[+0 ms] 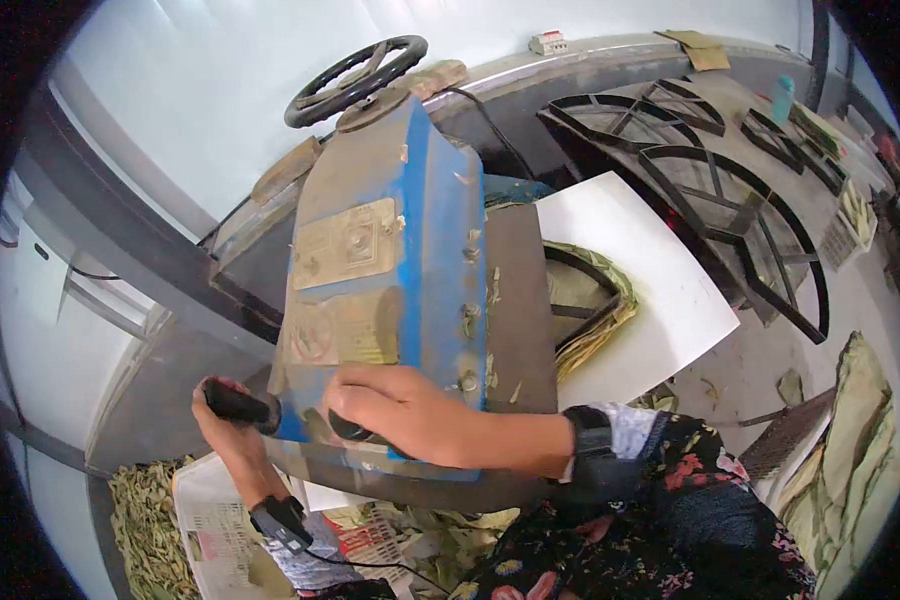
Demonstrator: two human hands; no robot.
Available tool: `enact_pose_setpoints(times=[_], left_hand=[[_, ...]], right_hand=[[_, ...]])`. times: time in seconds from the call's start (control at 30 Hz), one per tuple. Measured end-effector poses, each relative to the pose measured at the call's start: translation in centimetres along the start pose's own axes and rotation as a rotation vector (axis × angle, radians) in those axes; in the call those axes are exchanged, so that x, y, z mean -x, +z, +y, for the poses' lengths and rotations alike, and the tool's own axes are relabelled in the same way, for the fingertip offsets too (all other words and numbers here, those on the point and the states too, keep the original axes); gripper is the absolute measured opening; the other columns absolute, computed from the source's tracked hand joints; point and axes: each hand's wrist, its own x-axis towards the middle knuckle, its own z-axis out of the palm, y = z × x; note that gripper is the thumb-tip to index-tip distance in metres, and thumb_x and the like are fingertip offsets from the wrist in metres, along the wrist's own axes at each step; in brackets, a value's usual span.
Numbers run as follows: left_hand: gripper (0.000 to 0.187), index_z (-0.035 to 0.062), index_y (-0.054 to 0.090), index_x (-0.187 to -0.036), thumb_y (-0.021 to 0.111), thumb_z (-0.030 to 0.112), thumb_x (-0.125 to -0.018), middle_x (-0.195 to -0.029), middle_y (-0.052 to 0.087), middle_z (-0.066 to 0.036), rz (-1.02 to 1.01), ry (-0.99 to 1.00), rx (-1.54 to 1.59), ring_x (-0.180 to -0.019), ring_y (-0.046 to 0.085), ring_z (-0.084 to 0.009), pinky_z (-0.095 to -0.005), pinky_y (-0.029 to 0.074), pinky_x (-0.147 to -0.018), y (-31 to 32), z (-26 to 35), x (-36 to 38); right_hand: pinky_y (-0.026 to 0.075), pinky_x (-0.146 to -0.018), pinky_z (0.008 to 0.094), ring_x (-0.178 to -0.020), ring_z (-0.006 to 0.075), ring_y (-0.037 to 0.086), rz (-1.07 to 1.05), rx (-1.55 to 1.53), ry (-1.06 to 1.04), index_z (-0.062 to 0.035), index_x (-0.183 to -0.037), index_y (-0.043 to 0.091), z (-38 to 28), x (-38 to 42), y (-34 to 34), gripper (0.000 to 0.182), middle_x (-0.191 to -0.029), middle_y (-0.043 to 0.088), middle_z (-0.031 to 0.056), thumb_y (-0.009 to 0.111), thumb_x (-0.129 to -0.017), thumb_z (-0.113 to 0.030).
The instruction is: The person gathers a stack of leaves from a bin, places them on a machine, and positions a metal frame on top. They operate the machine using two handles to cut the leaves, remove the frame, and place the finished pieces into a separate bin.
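A dusty blue swing-arm press head (pixel 435 260) fills the middle of the view, with worn labels and bolts on it. My left hand (pixel 222 420) is closed around a black handle (pixel 242 405) at its lower left corner. My right hand (pixel 395 405) is closed on a second black handle (pixel 345 428) at the front edge. Partly beneath the press arm, a black cutting die (pixel 575 312) lies on stacked green leaves (pixel 625 288). These rest on a white board (pixel 670 265). The head hides the left part of the die.
Several black metal dies (pixel 770 265) lie on the grey table to the right. Large leaves (pixel 845 450) are piled at the right edge. Below stands a white plastic crate (pixel 198 500), beside heaped leaves (pixel 150 525). A black handwheel (pixel 415 45) tops the press.
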Motion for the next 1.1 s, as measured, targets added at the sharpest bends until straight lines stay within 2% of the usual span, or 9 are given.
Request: enact_pose_setpoints(times=[0.17, 0.23, 0.37, 0.5, 0.57, 0.63, 0.7, 0.9, 1.1], left_hand=[[0.044, 0.0027, 0.053, -0.102, 0.038, 0.043, -0.095, -0.087, 0.056, -0.009, -0.018, -0.007, 0.044, -0.078, 0.053, -0.0206, -0.0337, 0.044, -0.073, 3.8, 2.1, 5.7], [0.047, 0.0017, 0.054, -0.103, 0.036, 0.045, -0.095, -0.088, 0.057, -0.01, -0.083, -0.001, 0.021, -0.079, 0.054, -0.0211, -0.0338, 0.044, -0.073, 4.5, 2.5, 6.9], [0.052, -0.0006, 0.055, -0.105, 0.034, 0.046, -0.095, -0.086, 0.059, -0.012, -0.192, 0.05, -0.106, -0.079, 0.057, -0.0219, -0.0333, 0.043, -0.074, 7.1, 3.0, 8.4], [0.04, 0.0006, 0.052, -0.102, 0.048, 0.037, -0.087, -0.074, 0.053, -0.008, -0.418, -0.046, 0.09, -0.066, 0.053, -0.0207, -0.0326, 0.044, -0.061, 9.7, 3.0, 10.6], [0.038, 0.0011, 0.051, -0.1, 0.048, 0.037, -0.087, -0.072, 0.052, -0.008, -0.392, -0.061, 0.085, -0.064, 0.052, -0.0199, -0.032, 0.043, -0.06, 11.5, 3.5, 12.1], [0.037, 0.0016, 0.05, -0.098, 0.048, 0.036, -0.086, -0.07, 0.051, -0.008, -0.357, -0.074, 0.077, -0.062, 0.051, -0.0191, -0.0315, 0.043, -0.059, 12.3, 3.5, 12.9], [0.038, 0.0007, 0.053, -0.096, 0.049, 0.037, -0.087, -0.074, 0.056, -0.011, -0.473, -0.055, 0.092, -0.064, 0.055, -0.0181, -0.0286, 0.043, -0.06, 12.8, 3.1, 13.1], [0.029, 0.0016, 0.051, -0.093, 0.053, 0.03, -0.085, -0.069, 0.056, -0.011, -0.387, -0.041, 0.102, -0.059, 0.054, -0.0191, -0.0304, 0.045, -0.057, 15.6, 2.9, 15.4], [0.017, 0.0027, 0.052, -0.097, 0.047, 0.016, -0.086, -0.075, 0.059, -0.011, -0.428, -0.084, 0.127, -0.064, 0.056, -0.0175, -0.03, 0.046, -0.061, 16.7, 1.4, 17.1]], right_hand=[[0.039, -0.087, 0.0277, -0.094, 0.0121, 0.049, 0.006, 0.098, 0.002, -0.0024, -0.11, 0.051, -4.4, 3.6, -3.8, 0.031, -0.092, 0.056, 0.0039, 0.039, -0.098, -0.029], [0.039, -0.092, 0.0293, -0.1, 0.0152, 0.052, -0.017, 0.178, -0.029, -0.0003, -0.118, 0.047, -5.7, 4.5, -5.8, 0.044, -0.101, 0.058, 0.0088, 0.036, -0.098, -0.039], [0.041, -0.087, 0.0305, -0.093, 0.0179, 0.055, 0.098, 0.085, 0.038, 0.0034, -0.1, 0.057, -8.2, 5.7, -7.7, 0.043, -0.095, 0.059, 0.0104, 0.035, -0.098, -0.034], [0.045, -0.073, 0.0288, -0.075, 0.0167, 0.056, 0.137, 0.098, 0.075, 0.002, -0.089, 0.058, -10.2, 6.5, -10.2, 0.042, -0.078, 0.059, 0.0102, 0.043, -0.091, -0.038], [0.045, -0.066, 0.028, -0.068, 0.0164, 0.056, 0.146, 0.135, 0.089, 0.0012, -0.086, 0.057, -10.8, 6.8, -11.4, 0.042, -0.073, 0.059, 0.01, 0.046, -0.088, -0.039], [0.043, -0.056, 0.0279, -0.058, 0.0167, 0.053, 0.318, 0.086, 0.059, -0.0007, -0.079, 0.055, -11.0, 6.9, -12.0, 0.041, -0.065, 0.056, 0.0094, 0.048, -0.082, -0.041], [0.042, -0.054, 0.0283, -0.055, 0.0172, 0.052, 0.309, 0.068, 0.047, -0.0014, -0.077, 0.053, -11.5, 7.1, -12.9, 0.04, -0.063, 0.054, 0.0092, 0.048, -0.082, -0.041], [0.037, -0.047, 0.0299, -0.048, 0.0174, 0.044, 0.364, 0.038, 0.006, -0.0048, -0.073, 0.044, -12.1, 7.4, -15.3, 0.036, -0.055, 0.046, 0.0072, 0.046, -0.082, -0.039], [0.034, -0.043, 0.0297, -0.044, 0.0164, 0.04, 0.326, 0.031, -0.077, -0.0064, -0.073, 0.042, -11.0, 8.4, -19.0, 0.034, -0.052, 0.041, 0.0052, 0.044, -0.086, -0.038]])
